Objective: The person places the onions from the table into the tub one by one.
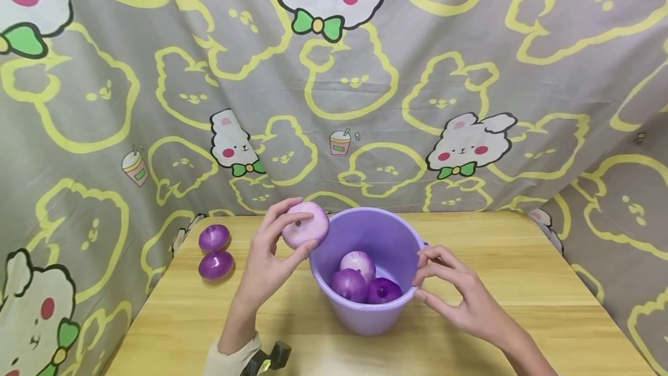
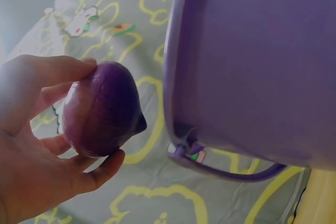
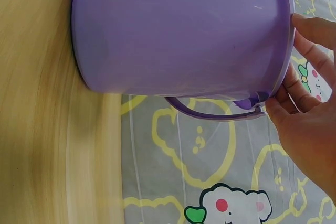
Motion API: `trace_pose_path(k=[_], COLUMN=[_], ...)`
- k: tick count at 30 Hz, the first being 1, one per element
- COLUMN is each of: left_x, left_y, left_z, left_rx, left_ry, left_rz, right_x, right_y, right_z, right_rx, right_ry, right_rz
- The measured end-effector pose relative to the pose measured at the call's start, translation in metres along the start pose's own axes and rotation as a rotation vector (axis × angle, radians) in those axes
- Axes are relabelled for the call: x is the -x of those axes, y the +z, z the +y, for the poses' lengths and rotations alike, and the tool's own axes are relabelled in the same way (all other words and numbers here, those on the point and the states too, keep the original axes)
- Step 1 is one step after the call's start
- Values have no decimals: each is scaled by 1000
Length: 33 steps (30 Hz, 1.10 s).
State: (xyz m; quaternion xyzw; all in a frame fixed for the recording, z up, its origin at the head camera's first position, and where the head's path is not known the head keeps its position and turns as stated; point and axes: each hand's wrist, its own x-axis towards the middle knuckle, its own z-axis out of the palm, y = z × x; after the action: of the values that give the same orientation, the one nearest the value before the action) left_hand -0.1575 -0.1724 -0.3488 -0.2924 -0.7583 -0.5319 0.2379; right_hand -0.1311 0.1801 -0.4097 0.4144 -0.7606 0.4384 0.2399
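My left hand [image 1: 268,260] grips a purple onion [image 1: 308,226] between thumb and fingers, just left of the bucket's rim. In the left wrist view that onion [image 2: 105,111] has its pointed tip toward the bucket wall and is apart from it. The purple bucket [image 1: 365,318] stands upright on the table, with three onions [image 1: 348,286] visible inside. With thumb and fingertips, my right hand [image 1: 459,295] holds the bucket's rim on the right side, near the handle joint [image 3: 257,109]. Two more onions [image 1: 215,264] lie on the table to the left of my left hand.
The wooden table [image 1: 177,318] reaches back to a grey curtain [image 1: 365,132] with yellow and white cartoon animals. The bucket's handle [image 3: 210,115] hangs on its far side. A black strap device [image 1: 271,358] sits on my left wrist.
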Motion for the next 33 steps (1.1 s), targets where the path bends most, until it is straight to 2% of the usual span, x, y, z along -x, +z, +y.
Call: trace_pose_path(k=[9,20,26,33], left_x=[-1,1,1,1], left_y=[12,19,21,22], left_z=[-5,-6,-7,-8], left_rx=[17,-58,-72,-68], left_ry=[23,36,54,43], left_rz=[-11,-43,-62,-96], right_x=[0,1,1,1], right_y=[-3,-3,-2,-1], right_z=[1,1,1,2], right_rx=[19,28,24,13], right_ry=[3,31,26,26], right_rz=[1,-14,-12,-9])
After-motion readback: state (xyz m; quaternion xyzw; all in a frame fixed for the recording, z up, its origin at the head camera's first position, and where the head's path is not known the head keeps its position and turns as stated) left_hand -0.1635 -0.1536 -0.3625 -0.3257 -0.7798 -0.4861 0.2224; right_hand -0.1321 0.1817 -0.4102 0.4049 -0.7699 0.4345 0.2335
